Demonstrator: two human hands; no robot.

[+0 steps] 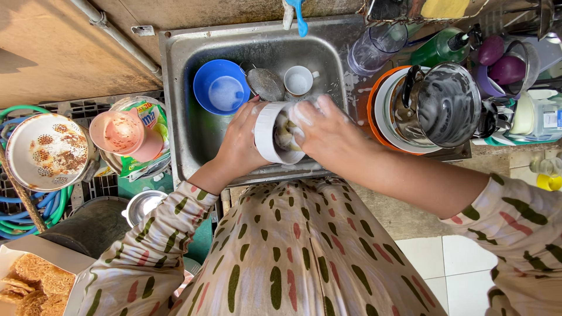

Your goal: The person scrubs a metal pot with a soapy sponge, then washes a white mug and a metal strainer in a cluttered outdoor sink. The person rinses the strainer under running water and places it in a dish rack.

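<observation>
White cup [270,132] gripped by left hand [239,146], right hand [325,130] inside.

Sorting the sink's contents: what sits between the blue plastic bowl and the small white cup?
In the head view, a round metal mesh strainer lies between the blue plastic bowl and the small white cup.

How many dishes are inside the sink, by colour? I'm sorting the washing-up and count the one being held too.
Blue bowl: 1
White: 2, the small cup and the ribbed cup held in the left hand
Metal strainer: 1
Total: 4
</observation>
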